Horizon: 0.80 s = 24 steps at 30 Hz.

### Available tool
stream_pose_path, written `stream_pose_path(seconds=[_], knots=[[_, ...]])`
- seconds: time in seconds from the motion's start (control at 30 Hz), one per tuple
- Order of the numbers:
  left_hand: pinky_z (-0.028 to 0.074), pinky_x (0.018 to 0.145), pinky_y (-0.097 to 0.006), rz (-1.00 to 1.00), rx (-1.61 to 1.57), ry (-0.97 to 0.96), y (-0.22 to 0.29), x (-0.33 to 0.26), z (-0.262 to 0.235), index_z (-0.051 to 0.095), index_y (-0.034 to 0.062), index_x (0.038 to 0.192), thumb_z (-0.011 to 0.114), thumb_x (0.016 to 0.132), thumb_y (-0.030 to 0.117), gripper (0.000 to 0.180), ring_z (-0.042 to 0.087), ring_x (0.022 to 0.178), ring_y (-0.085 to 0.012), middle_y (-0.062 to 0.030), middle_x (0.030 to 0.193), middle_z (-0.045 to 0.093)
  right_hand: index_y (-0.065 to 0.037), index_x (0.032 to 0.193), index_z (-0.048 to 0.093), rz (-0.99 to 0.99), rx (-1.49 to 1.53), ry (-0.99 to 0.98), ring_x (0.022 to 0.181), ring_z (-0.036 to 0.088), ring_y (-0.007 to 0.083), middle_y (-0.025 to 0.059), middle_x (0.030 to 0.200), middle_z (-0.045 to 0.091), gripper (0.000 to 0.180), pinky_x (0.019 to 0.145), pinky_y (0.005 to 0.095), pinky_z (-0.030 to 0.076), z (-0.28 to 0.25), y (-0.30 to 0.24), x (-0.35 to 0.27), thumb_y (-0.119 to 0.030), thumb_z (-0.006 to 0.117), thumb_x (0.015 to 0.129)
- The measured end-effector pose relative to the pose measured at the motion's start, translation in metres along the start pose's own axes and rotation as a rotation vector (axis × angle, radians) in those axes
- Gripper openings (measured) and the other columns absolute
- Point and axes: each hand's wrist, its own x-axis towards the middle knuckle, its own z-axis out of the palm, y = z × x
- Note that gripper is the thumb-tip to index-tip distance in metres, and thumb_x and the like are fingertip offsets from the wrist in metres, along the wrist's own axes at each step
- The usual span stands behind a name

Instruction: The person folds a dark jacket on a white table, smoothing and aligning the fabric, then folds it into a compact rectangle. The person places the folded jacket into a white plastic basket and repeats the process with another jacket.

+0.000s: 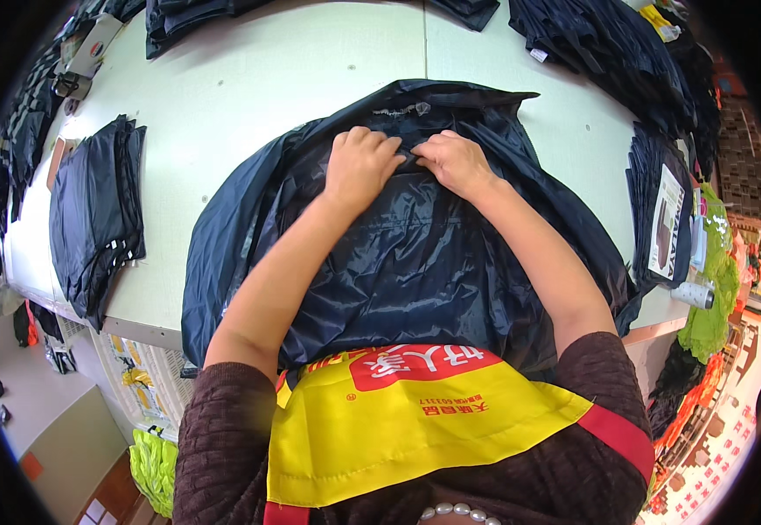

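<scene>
A shiny dark navy garment [415,262] of thin fabric, perhaps a jacket, lies spread and creased on the white table [249,79] in front of me. Its near edge reaches my yellow apron. Close to its far end, my left hand [359,166] pinches the fabric with curled fingers. Just right of it, my right hand [455,164] grips the same layer between thumb and fingertips. A small gap separates the two hands. Beyond them, a pale, glossy patch shows inside the fabric's upper opening. What part of the garment I grasp is partly hidden by my fingers.
A folded stack of dark garments [99,214] sits at the table's left edge. Another folded pile [659,206], with a printed card on it, stands at the right. More dark garments [608,57] lie at the far right, and others [197,22] along the far edge.
</scene>
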Motion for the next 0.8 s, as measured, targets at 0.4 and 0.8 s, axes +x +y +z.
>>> stream_pose_path(seconds=[0.4, 0.8], knots=[[0.042, 0.08, -0.035, -0.019, -0.1, -0.114, -0.024, 0.014, 0.008, 0.067, 0.0087, 0.095, 0.063, 0.079, 0.022, 0.021, 0.055, 0.095, -0.0238, -0.0053, 0.094, 0.065, -0.007, 0.09, 0.056, 0.024, -0.164, 0.289, 0.083, 0.058, 0.0262, 0.0074, 0.087, 0.056, 0.025, 0.068, 0.0353, 0.052, -0.021, 0.014, 0.041, -0.02, 0.071, 0.074], [0.044, 0.084, -0.041, -0.308, -0.162, 0.112, -0.014, 0.038, 0.043, 0.066, -0.0012, 0.083, 0.054, 0.073, 0.011, 0.02, 0.055, 0.092, -0.0315, -0.0141, 0.096, 0.062, -0.001, 0.089, 0.067, 0.473, 0.63, -0.037, 0.077, 0.057, 0.0092, 0.0011, 0.083, 0.065, 0.026, 0.074, 0.0239, 0.045, -0.001, 0.091, 0.08, -0.026, 0.059, 0.088]])
